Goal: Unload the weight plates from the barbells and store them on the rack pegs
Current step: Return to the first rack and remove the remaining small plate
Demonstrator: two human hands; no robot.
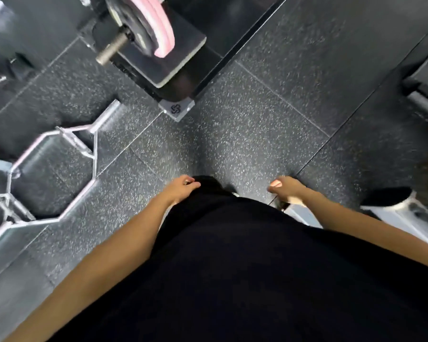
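Note:
A barbell sleeve [110,51] at the top left carries pink plates [162,28] and a dark plate [131,21] and rests over a padded block [173,58]. My left hand [183,188] hangs by my hip with its fingers loosely curled and holds nothing. My right hand [286,188] hangs on the other side, fingers curled, also with nothing in it. Both hands are well below and far from the loaded sleeve. The view is blurred by motion.
A silver hex bar [52,174] lies on the speckled rubber floor [245,124] at the left. A platform corner plate [176,109] sits ahead. Dark equipment [423,95] stands at the right edge. My shoe [388,197] shows at the right.

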